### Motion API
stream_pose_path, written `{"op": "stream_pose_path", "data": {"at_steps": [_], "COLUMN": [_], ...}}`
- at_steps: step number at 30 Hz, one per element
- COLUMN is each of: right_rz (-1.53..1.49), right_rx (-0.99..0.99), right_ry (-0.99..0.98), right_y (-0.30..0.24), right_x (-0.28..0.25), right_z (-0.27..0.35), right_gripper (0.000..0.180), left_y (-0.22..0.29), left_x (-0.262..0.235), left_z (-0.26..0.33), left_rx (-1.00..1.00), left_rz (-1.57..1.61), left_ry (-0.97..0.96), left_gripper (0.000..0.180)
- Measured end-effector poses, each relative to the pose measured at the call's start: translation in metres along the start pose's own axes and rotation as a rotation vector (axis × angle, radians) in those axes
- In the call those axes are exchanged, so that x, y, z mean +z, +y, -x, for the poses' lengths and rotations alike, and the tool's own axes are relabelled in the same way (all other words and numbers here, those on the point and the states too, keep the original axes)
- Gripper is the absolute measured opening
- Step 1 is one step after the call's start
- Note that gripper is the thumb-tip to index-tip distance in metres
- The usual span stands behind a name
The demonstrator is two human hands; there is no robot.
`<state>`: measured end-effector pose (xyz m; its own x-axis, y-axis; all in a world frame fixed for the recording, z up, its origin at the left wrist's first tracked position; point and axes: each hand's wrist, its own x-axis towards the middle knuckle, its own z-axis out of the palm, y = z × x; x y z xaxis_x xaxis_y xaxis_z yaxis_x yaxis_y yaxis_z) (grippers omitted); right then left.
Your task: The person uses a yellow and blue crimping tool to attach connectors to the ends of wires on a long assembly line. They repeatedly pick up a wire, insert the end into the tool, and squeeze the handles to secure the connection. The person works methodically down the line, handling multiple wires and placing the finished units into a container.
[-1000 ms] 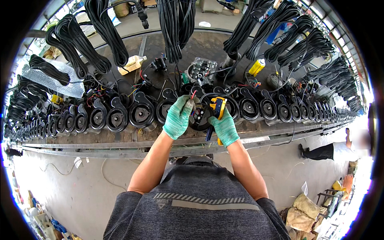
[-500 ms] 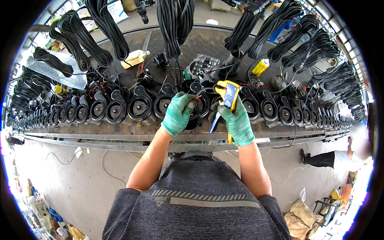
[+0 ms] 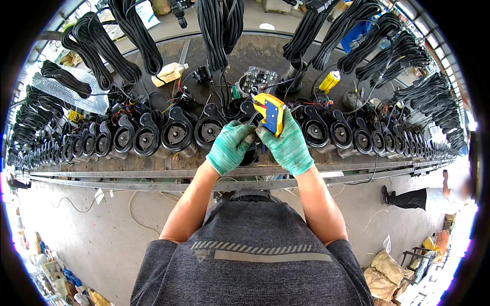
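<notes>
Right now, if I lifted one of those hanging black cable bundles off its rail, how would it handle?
The black cable bundle would probably go floppy, since its loops hang slack. It likely feels fairly heavy, being many thick strands together. Loops may snag on neighbouring bundles, which hang close beside it.

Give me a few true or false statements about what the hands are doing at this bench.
1. The right hand holds a yellow and blue tool. True.
2. Both hands are bare. False: both wear green gloves.
3. The left hand rests on a black motor part in the row. True.
4. Black cable bundles lie coiled on the floor. False: they hang above the bench.
5. The yellow can is in the left hand. False: it stands on the bench.
</notes>
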<state>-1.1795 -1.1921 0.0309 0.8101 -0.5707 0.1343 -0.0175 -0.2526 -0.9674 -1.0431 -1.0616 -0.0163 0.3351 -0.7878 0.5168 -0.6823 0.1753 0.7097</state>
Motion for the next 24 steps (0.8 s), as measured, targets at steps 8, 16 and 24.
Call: {"op": "stream_pose_path", "data": {"at_steps": [8, 16, 24], "right_rz": [0.161, 0.213, -0.650], "right_rx": [-0.074, -0.080, 0.295], "right_ry": [-0.048, 0.054, -0.019], "right_y": [-0.018, -0.016, -0.003], "right_x": [-0.002, 0.000, -0.025], "right_z": [0.008, 0.006, 0.013], "right_gripper": [0.066, 0.059, 0.059], "left_y": [-0.001, 0.013, 0.011], "left_x": [-0.009, -0.010, -0.004], "left_z": [0.002, 0.006, 0.013], "left_rx": [0.021, -0.107, -0.148], "left_rz": [-0.024, 0.115, 0.149], "left_ry": [-0.155, -0.015, 0.125], "left_gripper": [0.018, 0.017, 0.014]}}
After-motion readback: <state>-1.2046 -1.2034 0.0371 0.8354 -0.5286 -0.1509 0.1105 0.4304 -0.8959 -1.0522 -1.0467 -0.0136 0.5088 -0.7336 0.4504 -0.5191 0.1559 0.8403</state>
